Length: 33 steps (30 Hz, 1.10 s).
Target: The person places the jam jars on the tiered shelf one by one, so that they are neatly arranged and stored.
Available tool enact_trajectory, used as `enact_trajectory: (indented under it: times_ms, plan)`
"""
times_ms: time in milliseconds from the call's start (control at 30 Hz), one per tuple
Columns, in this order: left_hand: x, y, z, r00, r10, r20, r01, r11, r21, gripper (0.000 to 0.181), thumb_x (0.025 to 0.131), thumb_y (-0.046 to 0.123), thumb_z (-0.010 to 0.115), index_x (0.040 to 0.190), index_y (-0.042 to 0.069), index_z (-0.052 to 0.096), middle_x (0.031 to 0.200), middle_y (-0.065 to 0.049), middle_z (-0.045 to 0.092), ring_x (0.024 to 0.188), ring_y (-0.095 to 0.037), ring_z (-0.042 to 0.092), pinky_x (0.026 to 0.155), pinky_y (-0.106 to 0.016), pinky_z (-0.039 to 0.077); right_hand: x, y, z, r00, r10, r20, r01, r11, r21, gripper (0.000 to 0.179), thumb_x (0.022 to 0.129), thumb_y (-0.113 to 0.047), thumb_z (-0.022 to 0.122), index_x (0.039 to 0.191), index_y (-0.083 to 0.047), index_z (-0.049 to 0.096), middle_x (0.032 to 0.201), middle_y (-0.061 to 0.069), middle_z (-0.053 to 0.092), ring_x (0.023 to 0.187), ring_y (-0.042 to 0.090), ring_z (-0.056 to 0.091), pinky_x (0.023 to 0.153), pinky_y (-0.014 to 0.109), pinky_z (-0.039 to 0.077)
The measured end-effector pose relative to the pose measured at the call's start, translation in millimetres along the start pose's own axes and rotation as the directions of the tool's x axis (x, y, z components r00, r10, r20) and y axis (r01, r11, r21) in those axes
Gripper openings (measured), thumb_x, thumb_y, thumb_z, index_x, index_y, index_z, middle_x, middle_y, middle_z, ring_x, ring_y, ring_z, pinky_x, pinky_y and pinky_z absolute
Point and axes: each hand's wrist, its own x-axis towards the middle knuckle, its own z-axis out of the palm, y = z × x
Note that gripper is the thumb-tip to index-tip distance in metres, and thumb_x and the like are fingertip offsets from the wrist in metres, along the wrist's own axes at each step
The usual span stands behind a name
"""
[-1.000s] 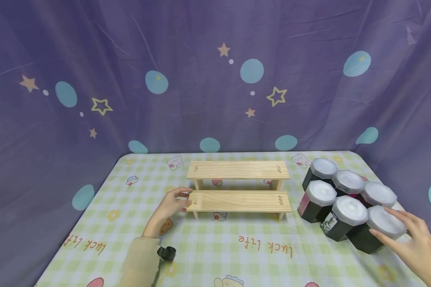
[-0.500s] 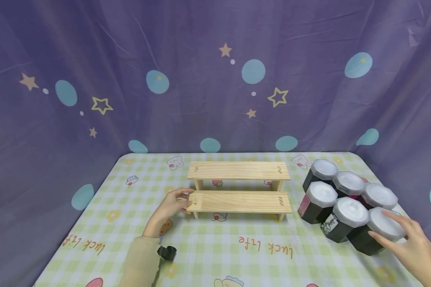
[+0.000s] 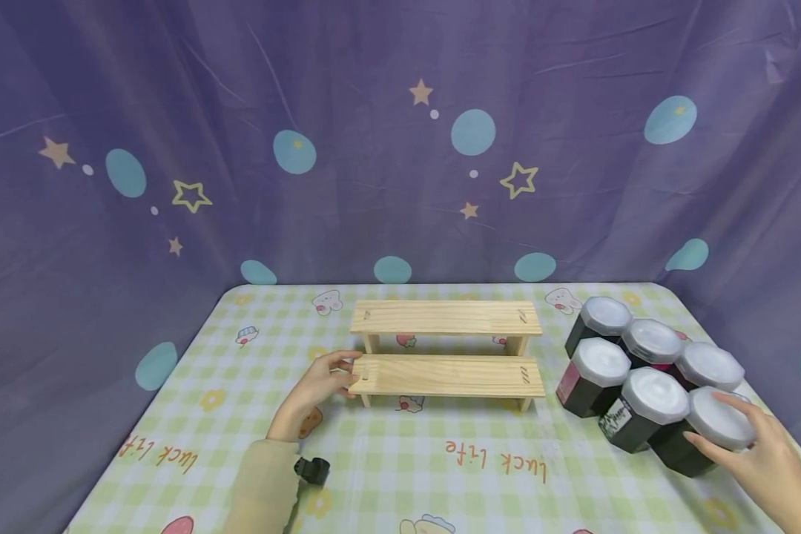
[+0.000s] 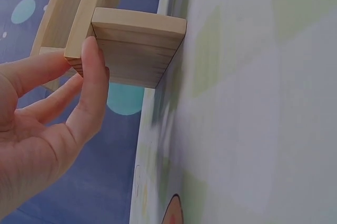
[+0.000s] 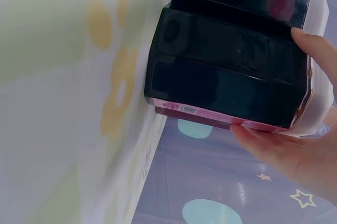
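Observation:
In the head view my left hand (image 3: 322, 383) pinches the left end of the lower board of a two-tier wooden shelf (image 3: 446, 375). The left wrist view shows the fingertips on that board's corner, beside the upright leg (image 4: 134, 50). At the right, my right hand (image 3: 761, 456) grips the nearest dark jar (image 3: 681, 448) near its whitish, many-sided lid (image 3: 717, 423). Thumb and fingers lie on opposite sides of this jar (image 5: 221, 71) in the right wrist view, and its base appears to rest on the tablecloth. Part of its lid is hidden by the hand.
Several similar dark jars (image 3: 597, 371) with pale lids stand in two rows behind and left of the held one. A checked tablecloth (image 3: 240, 386) covers the table. A purple curtain (image 3: 347, 215) hangs behind and at both sides. A black device (image 3: 312, 470) sits at the left wrist.
The right hand's fingers have settled slightly closer round the nearest jar. The left hand stays on the shelf's end. Shelf and jars hold their places while the head view shifts a little.

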Motion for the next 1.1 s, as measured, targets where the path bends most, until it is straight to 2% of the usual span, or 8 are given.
enact_trajectory:
  times_ms: [67,200,533,700,800,900,1000,1100]
  plan:
    - [0.2,-0.2,0.2,1.000,-0.004,-0.006,0.004,1.000,0.003,0.042,0.082,-0.001,0.057,0.123,-0.001,0.049,0.100,-0.019,0.046,0.069,-0.020,0.058,0.062,-0.037,0.055,0.4,4.0,1.0,1.000,-0.009,-0.003,0.010,1.000,0.025,0.080,0.047,-0.010,0.086,0.121,-0.013,0.055,0.118,-0.009,0.050,0.110,0.001,0.036,0.078,-0.002,0.019]
    - [0.0,0.4,0.5,1.000,-0.002,-0.008,0.002,1.000,0.007,0.042,0.082,-0.002,0.057,0.123,-0.001,0.049,0.100,-0.019,0.046,0.068,-0.020,0.058,0.062,-0.037,0.054,0.4,2.4,1.4,1.000,-0.002,-0.029,0.003,1.000,0.007,0.080,0.047,-0.012,0.086,0.120,-0.018,0.056,0.113,-0.026,0.043,0.104,-0.013,0.031,0.074,-0.001,0.020]
    - [-1.1,2.3,0.3,1.000,0.000,-0.009,0.000,1.000,0.005,0.044,0.081,-0.003,0.056,0.124,-0.002,0.048,0.100,-0.020,0.047,0.067,-0.020,0.059,0.063,-0.038,0.054,4.7,-52.1,-13.2,0.984,0.177,0.013,-0.176,0.984,-0.027,0.069,0.059,-0.012,0.081,0.122,-0.008,0.054,0.116,0.025,0.050,0.116,-0.003,0.028,0.082,0.002,0.017]
    - [0.8,1.8,-0.5,1.000,0.000,0.011,0.000,1.000,0.007,0.046,0.081,-0.004,0.055,0.126,-0.004,0.045,0.099,-0.020,0.046,0.064,-0.020,0.056,0.063,-0.039,0.055,5.2,-61.8,-16.7,0.971,0.236,0.038,-0.234,0.971,-0.044,0.066,0.063,-0.014,0.079,0.124,-0.008,0.052,0.116,0.027,0.047,0.117,0.009,0.033,0.082,0.004,0.020]
    - [1.4,1.5,-0.6,1.000,0.003,0.019,-0.003,1.000,0.008,0.047,0.081,-0.004,0.055,0.126,-0.004,0.044,0.099,-0.020,0.046,0.065,-0.020,0.056,0.063,-0.039,0.055,8.0,-66.3,-22.0,0.964,0.261,0.048,-0.258,0.964,-0.064,0.066,0.063,-0.018,0.079,0.123,-0.011,0.053,0.110,0.030,0.046,0.096,-0.005,0.037,0.066,0.011,0.027]
    - [0.9,1.7,-0.8,1.000,0.012,0.026,-0.013,1.000,0.014,0.046,0.081,-0.003,0.054,0.126,-0.004,0.044,0.100,-0.020,0.046,0.068,-0.020,0.056,0.062,-0.038,0.055,11.7,-70.6,-26.6,0.954,0.299,0.036,-0.295,0.952,-0.076,0.066,0.063,-0.021,0.079,0.123,-0.016,0.054,0.107,0.030,0.045,0.077,-0.018,0.023,0.053,0.013,0.026]
    - [0.9,1.7,-1.4,1.000,0.012,0.026,-0.012,1.000,0.018,0.046,0.082,-0.002,0.055,0.126,-0.003,0.044,0.100,-0.020,0.046,0.069,-0.020,0.055,0.062,-0.037,0.054,15.0,-72.6,-27.0,0.952,0.306,-0.033,-0.307,0.950,-0.054,0.063,0.062,-0.016,0.079,0.121,-0.017,0.056,0.105,0.026,0.048,0.073,-0.017,0.025,0.050,0.010,0.026]
    - [1.3,1.8,-1.9,0.999,0.017,0.035,-0.018,1.000,0.022,0.046,0.082,-0.001,0.055,0.127,-0.004,0.043,0.099,-0.020,0.046,0.069,-0.019,0.055,0.062,-0.037,0.055,18.6,-75.8,-26.0,0.964,0.224,-0.144,-0.229,0.973,-0.016,0.061,0.055,-0.005,0.080,0.113,-0.010,0.061,0.095,0.014,0.054,0.076,-0.016,0.028,0.052,0.006,0.025]
